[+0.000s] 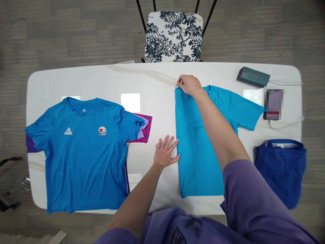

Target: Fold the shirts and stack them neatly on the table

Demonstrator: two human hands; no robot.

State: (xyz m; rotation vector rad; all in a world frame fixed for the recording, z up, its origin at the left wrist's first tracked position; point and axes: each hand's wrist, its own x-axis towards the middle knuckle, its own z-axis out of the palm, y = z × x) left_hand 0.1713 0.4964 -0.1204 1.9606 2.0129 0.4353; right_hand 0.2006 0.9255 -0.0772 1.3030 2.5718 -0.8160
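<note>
A light blue T-shirt [208, 162] lies folded lengthwise on the white table, its fold along the left and one sleeve pointing right. At its upper left corner, the fingers of my right hand [189, 84] are closed on the fabric. My left hand [166, 151] rests flat with spread fingers, its fingertips and thumb at the shirt's left edge. To the left, a darker blue T-shirt [86, 159] with a chest logo is laid out face up. Beneath it, a pink patterned garment [148, 130] and a lilac one [141, 133] stick out at the sleeve.
A folded navy garment [280, 173] hangs over the table's [152, 81] front right edge. Behind it lie a phone [274, 105], partly pixelated, and a dark green box-shaped device [253, 77], both with white cables. A chair [174, 37] with a tree-patterned seat stands beyond the far edge.
</note>
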